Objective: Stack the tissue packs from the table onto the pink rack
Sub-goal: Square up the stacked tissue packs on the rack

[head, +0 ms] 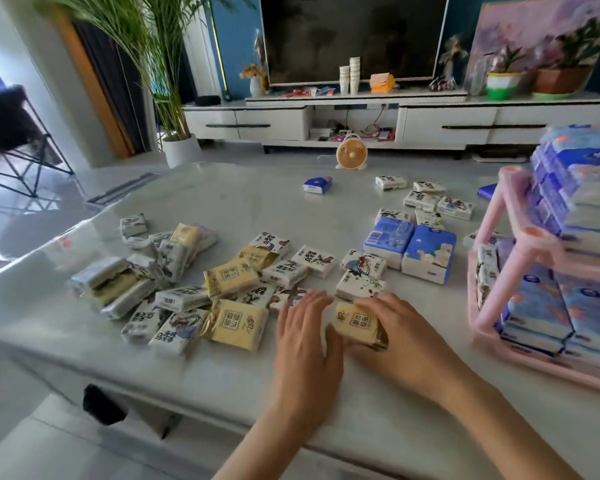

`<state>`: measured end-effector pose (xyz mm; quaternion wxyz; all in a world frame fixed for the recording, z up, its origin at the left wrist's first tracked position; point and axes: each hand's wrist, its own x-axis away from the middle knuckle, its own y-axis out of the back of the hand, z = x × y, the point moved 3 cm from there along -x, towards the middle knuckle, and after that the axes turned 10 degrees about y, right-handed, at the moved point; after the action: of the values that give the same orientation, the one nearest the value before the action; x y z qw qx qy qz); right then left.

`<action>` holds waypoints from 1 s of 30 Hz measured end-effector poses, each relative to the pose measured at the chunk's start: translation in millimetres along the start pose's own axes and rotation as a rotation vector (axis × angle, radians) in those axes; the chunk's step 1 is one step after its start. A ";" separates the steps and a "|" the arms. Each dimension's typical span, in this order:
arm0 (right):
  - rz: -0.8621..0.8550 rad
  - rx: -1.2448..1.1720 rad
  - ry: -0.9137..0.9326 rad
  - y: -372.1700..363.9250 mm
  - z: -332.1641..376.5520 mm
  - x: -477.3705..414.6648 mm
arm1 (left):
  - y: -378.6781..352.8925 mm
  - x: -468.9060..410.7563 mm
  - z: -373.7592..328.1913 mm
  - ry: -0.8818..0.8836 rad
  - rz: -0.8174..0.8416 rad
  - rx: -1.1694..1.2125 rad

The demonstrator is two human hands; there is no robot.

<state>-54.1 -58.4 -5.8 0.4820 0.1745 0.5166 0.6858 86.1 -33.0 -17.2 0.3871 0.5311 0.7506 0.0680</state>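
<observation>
Several small tissue packs, white printed and yellow, lie scattered over the pale table (243, 199). My right hand (392, 327) curls its fingers over a yellow tissue pack (355, 323) near the front edge. My left hand (303, 337) lies flat beside that pack with straight fingers, touching its left side. Two bigger blue packs (409, 251) sit behind them. The pink rack (492, 216) stands at the right edge, its shelves stacked with blue tissue packs (575, 188).
A lone blue pack (317, 184) lies far back on the table. A heap of packs (146, 271) fills the left side. Beyond the table are a small orange fan (351, 154), a white TV cabinet (361, 123) and a potted palm (174, 98).
</observation>
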 end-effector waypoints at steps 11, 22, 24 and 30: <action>0.039 -0.080 -0.089 13.3 17.8 4.4 | 79.1 -11.8 52.4 0.428 0.384 -0.672; 0.319 0.151 -0.177 16.5 33.2 28.8 | 54.6 14.9 0.0 0.470 0.660 -0.803; 0.458 0.013 -0.215 15.9 29.0 33.6 | 50.6 21.0 -4.4 0.492 0.686 -0.643; 0.485 -0.160 -0.119 15.9 14.1 31.4 | 52.4 4.6 2.2 0.159 0.905 -0.450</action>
<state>-66.3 -24.4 5.8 0.3454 0.2946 0.3747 0.8084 125.9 -7.4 5.8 0.3655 0.6994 0.4395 0.4290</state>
